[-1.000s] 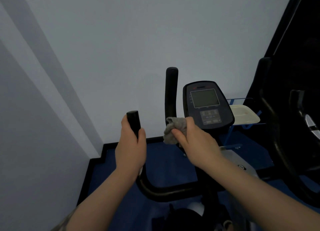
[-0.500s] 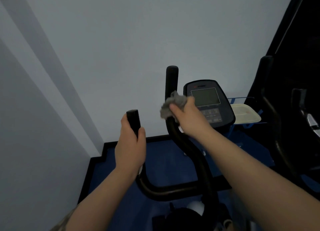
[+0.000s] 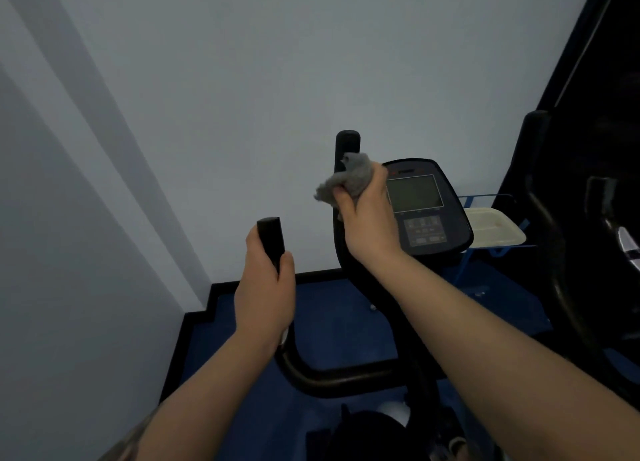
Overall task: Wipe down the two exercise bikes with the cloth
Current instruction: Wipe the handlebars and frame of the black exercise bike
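**Corner bay, first bike: right handlebar under the cloth**

Setting: pale grey wall point(image 3: 277, 62), blue floor point(image 3: 346, 308) with black skirting, dim light.

Item 1: the near exercise bike point(image 3: 346, 374), black, its console point(image 3: 420, 207) facing you.

Item 2: your left hand point(image 3: 265, 287) gripped the left handlebar end point(image 3: 270, 239), fingers wrapped round it, seemingly to steady the frame.

Item 3: your right hand point(image 3: 367, 218) clutched the grey cloth point(image 3: 349, 180), bunched in curled fingers and pressed against the upright right handlebar point(image 3: 347, 142) just below its tip, a hold suited to rubbing along the bar.

Item 4: the second bike point(image 3: 554, 252) stood at the right edge, apparently not yet wiped.

Item 5: a cream tray point(image 3: 495, 232) sat behind the console.
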The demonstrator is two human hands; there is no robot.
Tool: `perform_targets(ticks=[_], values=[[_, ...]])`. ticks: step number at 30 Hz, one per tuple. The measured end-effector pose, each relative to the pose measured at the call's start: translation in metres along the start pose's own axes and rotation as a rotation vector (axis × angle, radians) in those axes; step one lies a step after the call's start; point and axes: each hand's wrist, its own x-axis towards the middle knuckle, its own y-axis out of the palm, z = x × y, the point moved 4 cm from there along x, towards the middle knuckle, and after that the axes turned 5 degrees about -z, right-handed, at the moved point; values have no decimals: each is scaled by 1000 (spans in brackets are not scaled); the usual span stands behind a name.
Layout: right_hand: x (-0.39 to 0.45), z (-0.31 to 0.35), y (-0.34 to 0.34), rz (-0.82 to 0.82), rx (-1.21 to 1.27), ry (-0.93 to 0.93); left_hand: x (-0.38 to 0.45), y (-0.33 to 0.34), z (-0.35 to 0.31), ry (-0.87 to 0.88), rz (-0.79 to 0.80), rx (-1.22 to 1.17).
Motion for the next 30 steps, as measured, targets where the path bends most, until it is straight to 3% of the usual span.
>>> perform_targets(ticks=[3,9,15,18,21,27,30], values=[[-4,-17,-5,76,-1,104,1,0,2,0,2,5],[36,30,-4,-49,140,-93,1,-1,-2,4,6,4],[8,-9,-8,103,65,61,1,-1,-2,20,-3,4],[26,10,-8,61,142,14,2,-2,-3,24,-2,7],[18,8,1,59,126,81,2,-1,-2,9,-1,10],[-10,-33,-12,356,-43,271,2,-2,-5,29,-6,10],[2,-20,-5,344,-76,275,1,-3,-5,10,-1,17]])
